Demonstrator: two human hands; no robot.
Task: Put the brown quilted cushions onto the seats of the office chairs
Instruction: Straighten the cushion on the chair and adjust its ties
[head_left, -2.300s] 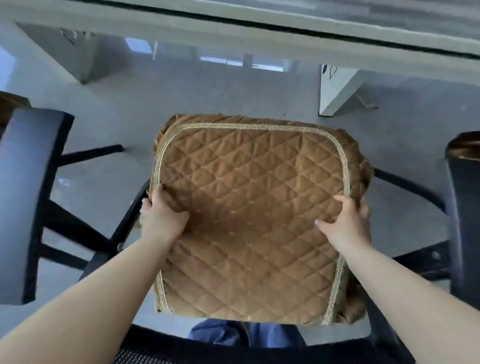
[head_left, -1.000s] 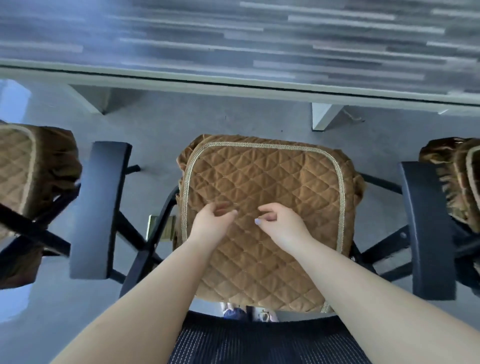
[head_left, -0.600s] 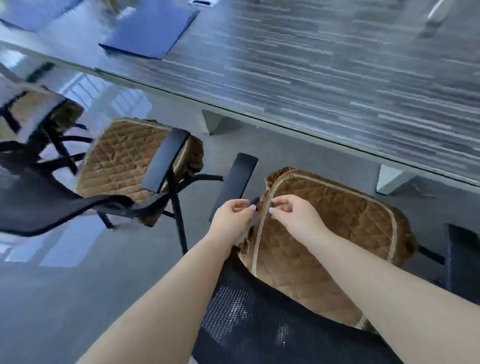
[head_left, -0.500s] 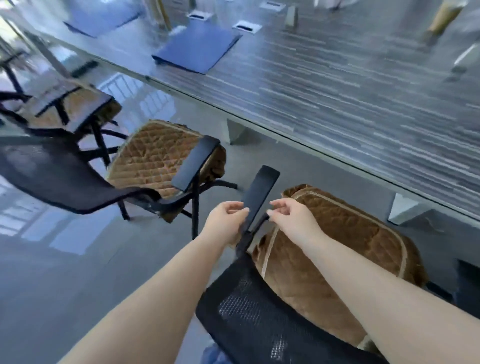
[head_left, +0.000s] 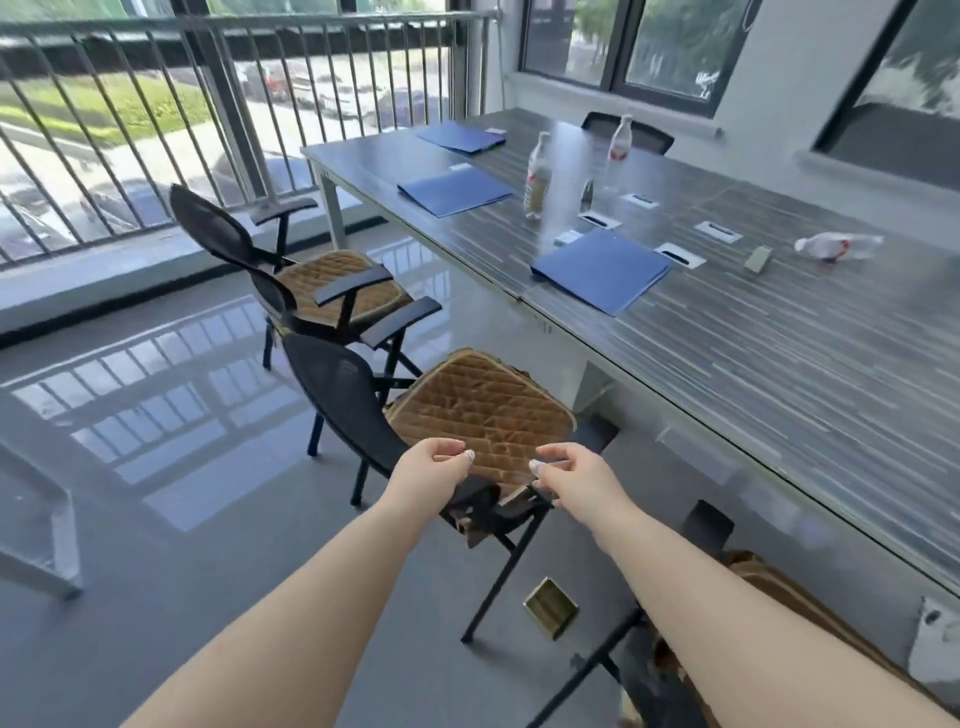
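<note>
Head view. Left hand (head_left: 431, 470) and right hand (head_left: 574, 475): loosely curled, empty, apart. Nearest cushion (head_left: 480, 410): on chair seat, at 12 o'clock between both hands, equally near. Cushions visible: three, one far (head_left: 337, 283), one at 5 o'clock (head_left: 795, 597). Counter (head_left: 727, 322): three folders, three bottles.

Long table (head_left: 727, 332), grey floor (head_left: 156, 545), windows (head_left: 623, 47)

The grey streaked counter (head_left: 753, 332) carries three blue folders (head_left: 602, 270), two upright bottles (head_left: 537, 176) mid-counter and one bottle lying flat (head_left: 836, 245) toward the far edge.
</note>
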